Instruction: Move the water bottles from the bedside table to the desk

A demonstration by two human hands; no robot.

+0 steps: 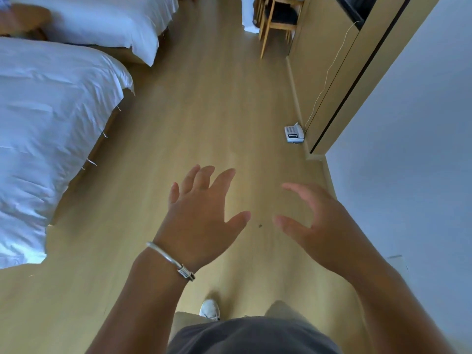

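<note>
Both of my hands are held out in front of me over a wooden floor (199,118). My left hand (201,213) has a silver bracelet on the wrist, its fingers spread, and holds nothing. My right hand (319,226) is empty too, with its fingers curved and apart. No water bottle shows anywhere. A wooden bedside table (25,21) sits at the far top left between the beds, blurred. The desk itself is not clearly in view.
Two beds with white covers (51,118) line the left side. A white telephone (294,133) lies on the floor by the wooden wall panel on the right. A wooden chair (278,19) stands at the far end. A white wall (408,149) runs along my right.
</note>
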